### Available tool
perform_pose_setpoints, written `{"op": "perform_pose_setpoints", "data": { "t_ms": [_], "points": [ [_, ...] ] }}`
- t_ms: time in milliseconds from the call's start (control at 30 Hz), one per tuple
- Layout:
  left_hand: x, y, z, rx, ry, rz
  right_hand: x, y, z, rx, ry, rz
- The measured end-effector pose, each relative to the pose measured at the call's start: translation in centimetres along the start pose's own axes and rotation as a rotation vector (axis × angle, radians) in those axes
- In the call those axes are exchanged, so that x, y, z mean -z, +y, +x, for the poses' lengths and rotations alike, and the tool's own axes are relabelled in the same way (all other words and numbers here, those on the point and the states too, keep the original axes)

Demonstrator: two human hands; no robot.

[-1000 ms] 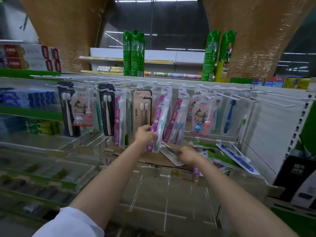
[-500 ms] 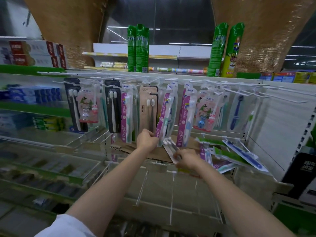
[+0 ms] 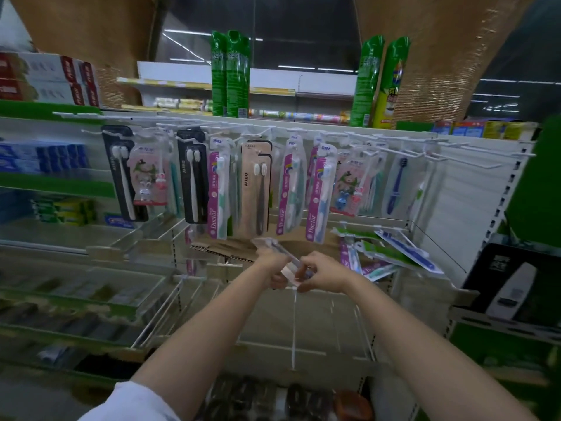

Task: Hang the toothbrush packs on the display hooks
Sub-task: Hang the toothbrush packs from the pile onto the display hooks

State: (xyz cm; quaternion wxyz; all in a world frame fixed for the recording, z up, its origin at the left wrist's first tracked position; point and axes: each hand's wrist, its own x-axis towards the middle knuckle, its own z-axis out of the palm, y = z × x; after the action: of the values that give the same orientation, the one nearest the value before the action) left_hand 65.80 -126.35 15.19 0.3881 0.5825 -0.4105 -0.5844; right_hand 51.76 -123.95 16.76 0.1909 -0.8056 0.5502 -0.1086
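Observation:
A clear toothbrush pack (image 3: 280, 253) lies tilted between both hands, below the hanging row. My left hand (image 3: 274, 270) grips it from the left and my right hand (image 3: 320, 273) pinches its near end. Above, white display hooks (image 3: 473, 161) carry several packs: black ones (image 3: 192, 177), pink "Doctor" ones (image 3: 318, 192), a beige one (image 3: 256, 186). The hooks at the far right are bare. Loose packs (image 3: 394, 253) lie in a heap on the cardboard box (image 3: 224, 247) to the right of my hands.
Green spray cans (image 3: 230, 74) stand on the top shelf. Toothpaste boxes (image 3: 48, 77) fill the shelves at left. A wire-divided shelf (image 3: 293, 323) lies under my arms. A black boxed item (image 3: 510, 284) sits at right.
My left hand let go of the hanging pink pack and dropped to join the right hand. Both hands now hold the clear pack, lifted off the heap toward me.

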Motion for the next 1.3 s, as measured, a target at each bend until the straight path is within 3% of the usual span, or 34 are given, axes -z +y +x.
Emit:
{"op": "perform_pose_setpoints", "data": {
  "t_ms": [133, 267, 567, 733, 900, 1300],
  "points": [
    [0.3, -0.8, -1.6, -0.068, 0.099, -0.124, -0.1, -0.5, -2.1, -0.001, -0.026, 0.195],
    [0.6, -1.6, -3.5, -0.084, 0.106, -0.094, -0.4, -0.8, -3.5, -0.076, 0.033, 0.281],
    [1.4, -3.4, -5.7, -0.076, 0.074, 0.035, -1.0, -0.8, -4.0, -0.204, 0.21, 0.187],
    [0.6, -3.1, -4.9, -0.233, 0.098, 0.221, -0.4, 0.3, -4.1, -0.212, 0.261, 0.137],
    [-2.7, -1.2, -4.3, -0.354, 0.188, 0.3, 1.6, 3.4, -4.3, -0.245, 0.306, 0.066],
    [-11.2, 2.9, -0.6, -0.432, 0.15, 0.274, 7.7, 13.5, -3.6, -0.322, 0.455, -0.038]
  ]
}}
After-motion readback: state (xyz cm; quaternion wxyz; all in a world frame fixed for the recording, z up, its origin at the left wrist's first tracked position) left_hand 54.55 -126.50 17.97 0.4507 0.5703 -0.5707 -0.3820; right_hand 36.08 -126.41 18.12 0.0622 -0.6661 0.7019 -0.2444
